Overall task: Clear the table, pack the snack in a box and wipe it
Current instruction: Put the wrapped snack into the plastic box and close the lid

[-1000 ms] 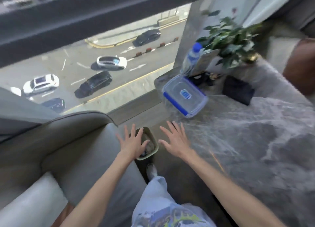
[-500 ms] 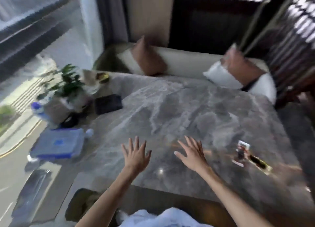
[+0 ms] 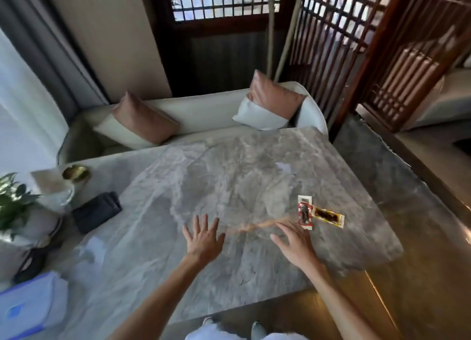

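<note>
- Two snack packets lie flat toward the right side of the grey marble table (image 3: 229, 171): a red-and-white packet (image 3: 305, 212) and a yellow packet (image 3: 328, 216). The yellow one's end touches or just overlaps the red-and-white one's side.
- The right grip (image 3: 295, 245) is a bare hand with fingers spread and straight, holding nothing. Its fingertips are just beside the near end of the red-and-white packet.
- The left grip (image 3: 202, 240) is likewise spread and empty, well apart from the packets. Whether either palm touches the table I cannot tell.
- The packets look like thin, light, sealed film sleeves, probably slick, and they lie too flat on the polished stone to scoop under easily.
- The best hold, I judge, is a pinch at a sealed end or along a long edge. Both packets could likely go in one hand.
- The blue-lidded plastic box (image 3: 28, 309) sits at the near left, well apart from the packets, with a dark folded cloth (image 3: 96, 211) beyond it.
</note>
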Tool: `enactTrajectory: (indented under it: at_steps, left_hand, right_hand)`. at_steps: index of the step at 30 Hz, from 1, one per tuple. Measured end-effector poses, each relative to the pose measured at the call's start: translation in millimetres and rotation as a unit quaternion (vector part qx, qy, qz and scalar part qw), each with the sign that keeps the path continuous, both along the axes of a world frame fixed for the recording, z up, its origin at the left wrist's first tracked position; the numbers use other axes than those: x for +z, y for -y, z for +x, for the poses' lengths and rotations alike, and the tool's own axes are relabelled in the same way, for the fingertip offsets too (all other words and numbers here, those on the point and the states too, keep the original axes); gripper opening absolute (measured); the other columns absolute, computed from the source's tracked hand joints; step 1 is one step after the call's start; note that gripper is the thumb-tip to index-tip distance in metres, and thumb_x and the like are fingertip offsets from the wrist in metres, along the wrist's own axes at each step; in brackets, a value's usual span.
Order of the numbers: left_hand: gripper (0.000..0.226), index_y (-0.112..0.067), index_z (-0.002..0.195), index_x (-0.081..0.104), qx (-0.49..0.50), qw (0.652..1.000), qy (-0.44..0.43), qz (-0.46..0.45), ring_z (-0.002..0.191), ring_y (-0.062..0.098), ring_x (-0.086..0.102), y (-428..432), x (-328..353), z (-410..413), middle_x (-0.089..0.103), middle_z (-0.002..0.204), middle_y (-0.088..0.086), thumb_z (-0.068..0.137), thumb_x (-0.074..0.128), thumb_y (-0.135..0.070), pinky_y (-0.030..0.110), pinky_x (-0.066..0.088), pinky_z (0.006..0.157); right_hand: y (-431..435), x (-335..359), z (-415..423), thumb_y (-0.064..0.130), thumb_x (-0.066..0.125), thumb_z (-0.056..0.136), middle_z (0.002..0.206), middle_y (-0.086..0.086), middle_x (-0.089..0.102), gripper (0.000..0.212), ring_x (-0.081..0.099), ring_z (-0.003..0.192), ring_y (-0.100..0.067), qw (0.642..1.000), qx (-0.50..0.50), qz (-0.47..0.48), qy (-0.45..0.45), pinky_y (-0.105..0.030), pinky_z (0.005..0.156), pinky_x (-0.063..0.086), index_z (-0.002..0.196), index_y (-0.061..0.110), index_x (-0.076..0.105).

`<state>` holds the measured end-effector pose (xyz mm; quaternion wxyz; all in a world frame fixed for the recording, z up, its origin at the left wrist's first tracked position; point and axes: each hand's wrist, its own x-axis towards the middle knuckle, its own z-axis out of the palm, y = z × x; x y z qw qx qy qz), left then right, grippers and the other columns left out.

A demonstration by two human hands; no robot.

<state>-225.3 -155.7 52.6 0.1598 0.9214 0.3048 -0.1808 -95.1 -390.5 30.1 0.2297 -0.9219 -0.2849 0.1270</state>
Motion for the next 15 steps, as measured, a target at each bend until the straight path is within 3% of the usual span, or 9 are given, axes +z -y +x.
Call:
enactTrajectory:
  at_steps: [3,8,12,15]
  left_hand:
    - [0.061,-0.032,0.152,0.013,0.008,1.000,0.010,-0.001,0.150,0.030,-0.013,-21.7,6.2,-7.5,-0.002,0.164,0.002,0.096,0.026,-0.054,0.066,-0.010,0.114]
    - [0.058,-0.032,0.151,0.016,0.101,0.995,0.029,-0.001,0.151,0.031,-0.008,-99.3,0.8,-67.0,0.004,0.164,0.002,0.097,0.026,-0.051,0.065,-0.008,0.115]
    - [0.056,-0.028,0.150,0.022,0.196,0.980,0.042,0.008,0.151,0.030,0.001,-183.1,-9.3,-154.3,0.014,0.162,0.004,0.098,0.029,-0.047,0.060,-0.004,0.118]
    - [0.048,-0.021,0.142,0.038,0.285,0.957,0.043,0.019,0.147,0.029,0.020,-248.7,-12.4,-247.9,0.035,0.154,0.006,0.098,0.034,-0.038,0.053,0.012,0.120]
  right_hand:
    - [-23.2,-2.8,-6.7,0.040,0.065,0.088,0.127,-0.002,0.065,0.043,0.058,0.122,-0.023,1.000,0.006,0.001,-0.009,-0.039,0.106,0.042,0.121,0.013,0.067]
    - [-121.0,6.9,-38.9,0.045,0.056,0.093,0.136,-0.004,0.058,0.052,0.050,0.128,-0.022,0.994,0.082,-0.038,-0.068,-0.031,0.109,0.034,0.136,0.016,0.055]
    - [-237.7,11.9,-92.0,0.045,0.054,0.094,0.145,-0.005,0.051,0.056,0.046,0.134,-0.022,0.980,0.161,-0.040,-0.113,-0.029,0.111,0.032,0.143,0.018,0.046]
    - [-331.3,9.4,-158.6,0.048,0.051,0.094,0.148,-0.003,0.048,0.057,0.047,0.134,-0.021,0.961,0.220,-0.049,-0.162,-0.030,0.109,0.036,0.145,0.026,0.042]
